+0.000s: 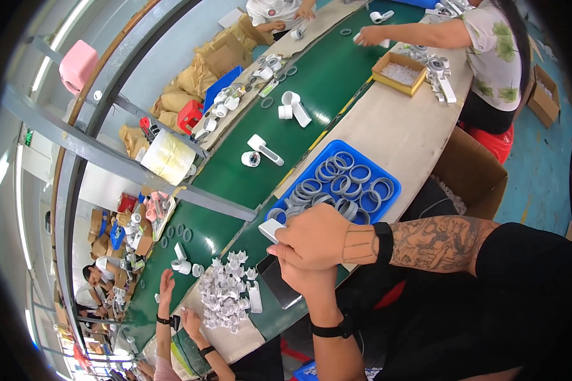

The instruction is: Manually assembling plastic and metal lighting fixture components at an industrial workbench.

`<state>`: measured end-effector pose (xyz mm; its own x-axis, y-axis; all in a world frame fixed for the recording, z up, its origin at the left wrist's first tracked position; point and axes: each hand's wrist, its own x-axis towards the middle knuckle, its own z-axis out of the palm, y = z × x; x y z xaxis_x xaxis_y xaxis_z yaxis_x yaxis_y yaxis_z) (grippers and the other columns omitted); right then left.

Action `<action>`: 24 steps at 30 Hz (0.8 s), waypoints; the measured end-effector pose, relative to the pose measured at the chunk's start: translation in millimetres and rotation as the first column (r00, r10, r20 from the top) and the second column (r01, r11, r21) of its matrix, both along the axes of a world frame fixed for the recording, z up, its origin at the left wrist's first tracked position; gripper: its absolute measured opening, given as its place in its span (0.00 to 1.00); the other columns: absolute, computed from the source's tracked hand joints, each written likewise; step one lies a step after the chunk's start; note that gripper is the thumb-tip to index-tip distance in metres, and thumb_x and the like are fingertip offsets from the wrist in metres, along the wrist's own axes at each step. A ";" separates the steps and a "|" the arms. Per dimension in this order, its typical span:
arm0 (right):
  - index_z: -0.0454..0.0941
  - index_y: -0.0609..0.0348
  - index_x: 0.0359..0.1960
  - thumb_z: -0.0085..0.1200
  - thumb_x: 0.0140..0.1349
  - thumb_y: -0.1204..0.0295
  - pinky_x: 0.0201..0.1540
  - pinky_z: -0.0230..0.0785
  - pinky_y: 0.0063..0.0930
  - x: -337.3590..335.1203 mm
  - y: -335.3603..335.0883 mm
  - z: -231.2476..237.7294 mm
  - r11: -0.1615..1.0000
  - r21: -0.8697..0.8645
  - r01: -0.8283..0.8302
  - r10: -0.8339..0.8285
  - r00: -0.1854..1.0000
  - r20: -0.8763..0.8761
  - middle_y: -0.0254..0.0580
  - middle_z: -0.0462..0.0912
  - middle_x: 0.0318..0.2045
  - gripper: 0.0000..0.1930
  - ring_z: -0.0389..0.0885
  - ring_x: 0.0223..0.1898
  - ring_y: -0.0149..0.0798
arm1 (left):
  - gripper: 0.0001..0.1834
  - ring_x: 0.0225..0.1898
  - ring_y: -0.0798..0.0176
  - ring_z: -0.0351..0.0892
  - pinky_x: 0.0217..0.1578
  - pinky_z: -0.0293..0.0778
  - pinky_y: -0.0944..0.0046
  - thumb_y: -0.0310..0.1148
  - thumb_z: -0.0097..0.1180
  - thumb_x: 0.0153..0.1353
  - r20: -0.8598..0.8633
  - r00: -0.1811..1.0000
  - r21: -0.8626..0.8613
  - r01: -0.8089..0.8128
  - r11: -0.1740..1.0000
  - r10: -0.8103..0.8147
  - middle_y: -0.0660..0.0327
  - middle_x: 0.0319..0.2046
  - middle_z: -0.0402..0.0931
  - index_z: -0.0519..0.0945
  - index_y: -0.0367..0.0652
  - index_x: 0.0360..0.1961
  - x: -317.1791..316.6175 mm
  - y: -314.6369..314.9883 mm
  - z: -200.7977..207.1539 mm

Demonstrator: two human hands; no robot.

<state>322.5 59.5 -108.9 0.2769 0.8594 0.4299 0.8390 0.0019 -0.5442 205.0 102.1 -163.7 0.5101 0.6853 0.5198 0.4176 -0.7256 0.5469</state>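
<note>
Bright overhead light, belt glare, strong fisheye bending, dark rim.

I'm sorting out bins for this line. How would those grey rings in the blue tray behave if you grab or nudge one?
The grey rings look thin and hollow, so probably light. Being round, one set on edge would likely roll; lying flat in the blue tray they overlap loosely and would probably slide. Stiffness cannot be told.

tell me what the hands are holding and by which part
The right hand pinches a small white plastic part by its near end. The left hand sits beneath, mostly hidden; its hold cannot be told.
</note>
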 end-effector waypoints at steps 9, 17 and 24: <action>0.88 0.53 0.31 0.54 0.80 0.50 0.26 0.76 0.50 9.7 3.3 -2.2 0.997 -0.038 -0.060 0.062 0.996 0.057 0.45 0.85 0.23 0.24 0.88 0.25 0.53 | 0.26 0.49 0.36 0.90 0.49 0.83 0.45 0.36 0.78 0.61 0.132 0.991 -0.142 0.041 0.989 -0.022 0.46 0.49 0.89 0.85 0.35 0.57 9.4 -2.7 1.5; 0.89 0.54 0.32 0.57 0.75 0.54 0.24 0.75 0.50 0.3 15.0 5.9 0.985 -0.043 -0.167 0.172 0.972 0.158 0.47 0.85 0.23 0.20 0.87 0.23 0.54 | 0.16 0.53 0.37 0.89 0.68 0.75 0.43 0.39 0.68 0.73 -0.026 0.999 0.138 -0.014 0.990 0.018 0.48 0.50 0.91 0.88 0.37 0.52 -6.1 4.5 4.9; 0.88 0.53 0.30 0.58 0.74 0.55 0.25 0.75 0.50 4.7 12.6 -1.0 0.989 -0.055 -0.140 0.147 0.975 0.165 0.46 0.85 0.24 0.18 0.87 0.23 0.54 | 0.16 0.54 0.36 0.89 0.66 0.76 0.43 0.33 0.72 0.66 0.097 0.994 -0.158 -0.030 0.987 0.045 0.47 0.50 0.90 0.88 0.36 0.51 1.5 -8.4 12.1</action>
<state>327.2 72.2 -109.9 0.0765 0.9034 0.4220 0.9110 0.1088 -0.3979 206.5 93.8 -151.6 0.4336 0.7796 0.4518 0.3808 -0.6130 0.6923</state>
